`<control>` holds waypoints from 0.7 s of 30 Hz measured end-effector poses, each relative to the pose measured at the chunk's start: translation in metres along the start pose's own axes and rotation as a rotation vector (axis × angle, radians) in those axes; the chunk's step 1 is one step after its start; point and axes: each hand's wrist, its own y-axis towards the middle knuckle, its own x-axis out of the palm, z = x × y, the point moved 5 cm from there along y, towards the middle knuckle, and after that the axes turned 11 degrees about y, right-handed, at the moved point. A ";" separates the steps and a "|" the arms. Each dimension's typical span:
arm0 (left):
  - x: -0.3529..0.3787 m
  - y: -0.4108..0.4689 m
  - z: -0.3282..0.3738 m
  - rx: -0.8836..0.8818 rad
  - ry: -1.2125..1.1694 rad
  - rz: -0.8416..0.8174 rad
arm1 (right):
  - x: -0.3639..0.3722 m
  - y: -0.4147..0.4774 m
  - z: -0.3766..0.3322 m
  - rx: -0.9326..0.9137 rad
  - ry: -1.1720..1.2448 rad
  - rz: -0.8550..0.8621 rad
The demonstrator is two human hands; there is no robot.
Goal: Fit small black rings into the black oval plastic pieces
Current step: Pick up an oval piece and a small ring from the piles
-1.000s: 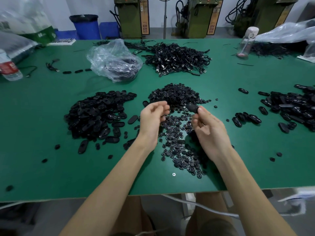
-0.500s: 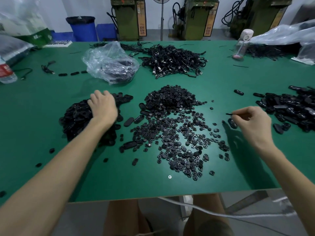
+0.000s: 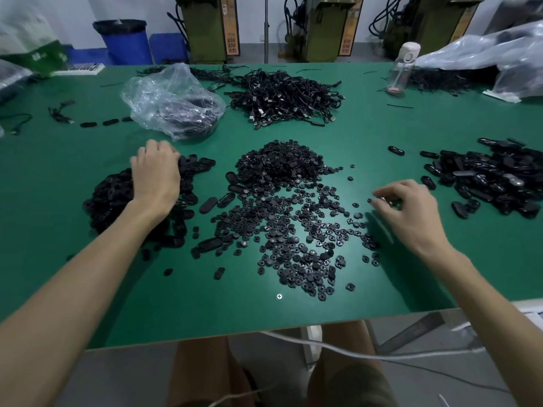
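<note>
A heap of small black rings lies mid-table and spreads toward me. Left of it is a pile of black oval pieces. My left hand lies on top of that pile, fingers curled down into its far side, so what they hold is hidden. My right hand hovers low at the right fringe of the rings, thumb and fingertips pinching a single small ring on the table. A second pile of oval pieces sits at the far right.
Behind the rings lie a heap of black cables and a crumpled clear plastic bag. A clear bottle stands at the back right beside more plastic bags. The green table's near edge is close to my body.
A second ago both hands were together over the rings with an oval piece. My left hand went to the left pile; my right hand swung out right, then came back toward the rings.
</note>
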 end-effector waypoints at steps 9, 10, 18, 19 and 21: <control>-0.004 -0.079 0.128 0.076 -0.989 -0.485 | 0.061 -0.014 -0.038 -0.019 0.016 -0.227; -0.001 -0.087 0.135 0.058 -1.052 -0.534 | 0.062 -0.014 -0.039 -0.023 0.041 -0.205; 0.012 -0.111 0.148 -0.049 -1.305 -0.586 | 0.066 -0.008 -0.049 0.014 0.149 -0.094; 0.012 -0.111 0.148 -0.043 -1.310 -0.574 | 0.066 -0.008 -0.048 0.034 0.179 -0.081; 0.012 -0.113 0.146 -0.041 -1.313 -0.544 | 0.066 -0.008 -0.046 0.082 0.250 -0.052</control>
